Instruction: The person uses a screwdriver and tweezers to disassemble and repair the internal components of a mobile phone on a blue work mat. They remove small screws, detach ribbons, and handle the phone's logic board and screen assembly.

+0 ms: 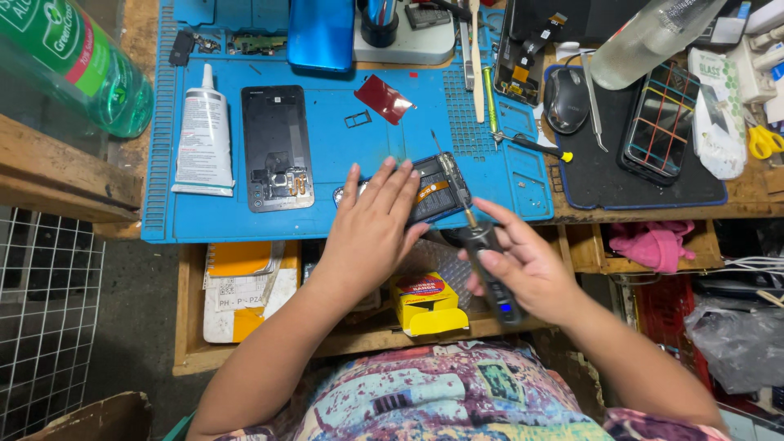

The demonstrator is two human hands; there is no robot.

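Your left hand [371,224] lies flat, fingers spread, pinning the opened phone [437,189] at the near edge of the blue repair mat [327,175] on the table. Your right hand [523,265] is closed round the electric screwdriver [482,245], w/ the bit angled up-left and its tip over the phone's exposed inner side, near the upper corner. Looks like you're mid screw work on the internals; can't tell if the bit is seated in a screw head. Next move calls for a steady left-hand hold and the bit square on the screw, not tilted, so it doesn't slip onto the orange flex strip beside it. Another back cover [276,147] and a white glue tube [204,135] lie well apart to the left; the small red piece [384,98] sits further back.
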